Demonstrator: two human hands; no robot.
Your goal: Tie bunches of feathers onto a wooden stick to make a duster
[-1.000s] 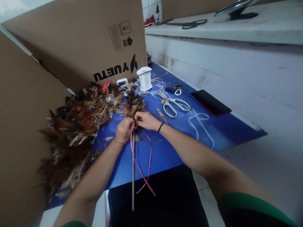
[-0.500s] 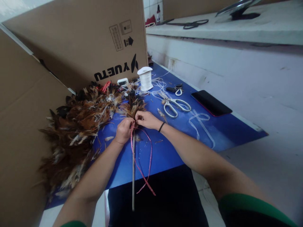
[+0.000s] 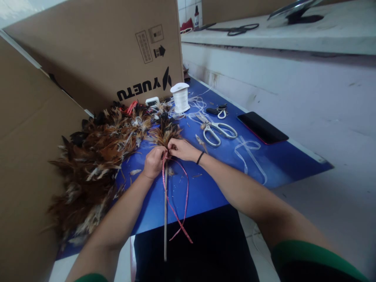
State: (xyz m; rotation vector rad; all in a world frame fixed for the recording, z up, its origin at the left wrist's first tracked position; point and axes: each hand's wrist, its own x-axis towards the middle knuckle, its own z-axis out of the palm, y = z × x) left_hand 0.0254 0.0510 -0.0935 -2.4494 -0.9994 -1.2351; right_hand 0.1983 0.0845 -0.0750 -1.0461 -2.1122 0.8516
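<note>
A thin stick [image 3: 165, 211] points toward me over the table edge, with a tuft of brown and black feathers [image 3: 165, 131] at its far end. My left hand [image 3: 155, 161] is closed in a pinch where feathers and stick meet. Close beside it, my right hand [image 3: 182, 149] pinches at the same spot, its fingertips nearly touching the left ones. A pink ribbon [image 3: 187, 188] hangs from between the hands in a loop, its loose ends crossing near my lap. Exactly what each fingertip grips is hidden.
A heap of feathers [image 3: 96, 164] covers the left side of the blue table [image 3: 194, 196] before a cardboard box [image 3: 102, 51]. Scissors [image 3: 216, 129], a white ribbon spool [image 3: 180, 98], a phone [image 3: 262, 127] and a clear ribbon piece [image 3: 248, 147] lie to the right.
</note>
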